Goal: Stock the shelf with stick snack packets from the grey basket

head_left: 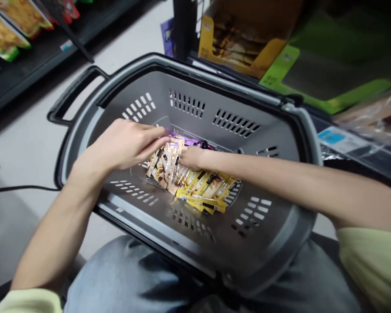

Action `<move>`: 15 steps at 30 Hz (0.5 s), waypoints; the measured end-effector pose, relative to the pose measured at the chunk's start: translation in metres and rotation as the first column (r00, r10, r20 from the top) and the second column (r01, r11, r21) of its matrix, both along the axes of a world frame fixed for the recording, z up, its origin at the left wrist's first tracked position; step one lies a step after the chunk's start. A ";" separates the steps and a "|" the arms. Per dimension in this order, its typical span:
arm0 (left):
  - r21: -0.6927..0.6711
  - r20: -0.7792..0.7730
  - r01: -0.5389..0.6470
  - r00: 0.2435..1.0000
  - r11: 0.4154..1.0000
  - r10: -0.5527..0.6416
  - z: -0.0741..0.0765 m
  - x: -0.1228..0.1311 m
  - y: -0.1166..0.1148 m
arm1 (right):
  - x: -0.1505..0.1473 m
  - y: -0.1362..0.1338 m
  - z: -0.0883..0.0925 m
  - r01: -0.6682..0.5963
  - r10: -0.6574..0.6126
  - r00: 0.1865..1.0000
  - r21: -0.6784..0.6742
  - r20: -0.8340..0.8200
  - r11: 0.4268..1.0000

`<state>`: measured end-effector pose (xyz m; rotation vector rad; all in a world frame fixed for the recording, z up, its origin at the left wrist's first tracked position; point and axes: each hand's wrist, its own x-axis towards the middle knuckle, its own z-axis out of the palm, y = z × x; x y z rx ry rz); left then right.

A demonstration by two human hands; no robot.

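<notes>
A pile of slim packets lies on the floor of a grey basket [210, 130]: beige packets [171, 163] at the left, yellow packets [202, 202] at the right, purple packets [190, 141] along the far side. Their dark and light label panels show, but the print is too blurred to read. The right hand [191, 157] rests on the beige packets, fingertips hidden, so its grip cannot be told. The left hand [130, 141] has its fingers close together at the pile's edge; whether they pinch a packet is unclear. A blue-and-white price label [339, 138] fronts the right-hand shelf, its writing illegible.
</notes>
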<state>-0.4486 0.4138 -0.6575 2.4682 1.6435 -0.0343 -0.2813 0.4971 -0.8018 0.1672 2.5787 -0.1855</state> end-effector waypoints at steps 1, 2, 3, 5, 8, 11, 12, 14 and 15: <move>0.003 -0.031 0.014 0.999 1.000 -0.014 0.000 0.000 0.000 | 0.003 -0.003 -0.009 -0.003 0.003 1.000 0.000 0.000 1.000; 0.005 -0.070 0.035 0.997 0.999 -0.034 0.000 0.000 0.001 | 0.006 -0.004 -0.014 0.001 -0.001 1.000 -0.006 -0.013 1.000; 0.004 -0.103 0.054 0.993 0.999 -0.053 0.000 0.000 0.001 | 0.007 -0.005 -0.016 0.004 -0.004 1.000 -0.018 -0.027 1.000; 0.004 -0.130 0.055 0.990 0.998 -0.054 0.000 -0.001 0.001 | 0.004 -0.003 -0.011 0.008 -0.011 0.998 -0.038 -0.055 0.999; 0.000 -0.158 0.038 0.987 0.999 -0.038 -0.002 -0.001 0.002 | -0.004 0.006 0.013 0.009 -0.012 0.993 -0.029 -0.116 1.000; -0.017 -0.163 -0.007 0.987 1.000 0.004 -0.003 -0.004 0.004 | -0.009 0.023 0.043 0.071 -0.071 0.966 -0.011 -0.249 0.997; -0.019 -0.155 -0.033 0.987 0.999 0.030 -0.003 -0.005 0.004 | -0.007 0.030 0.053 0.102 -0.103 0.943 -0.020 -0.317 0.995; -0.018 -0.121 -0.095 0.988 0.995 0.092 -0.002 -0.008 0.005 | 0.001 0.045 0.072 0.167 -0.173 0.861 -0.054 -0.478 0.984; -0.009 -0.095 -0.124 0.988 0.992 0.123 -0.001 -0.009 0.005 | 0.007 0.051 0.080 0.239 -0.236 0.786 -0.071 -0.571 0.968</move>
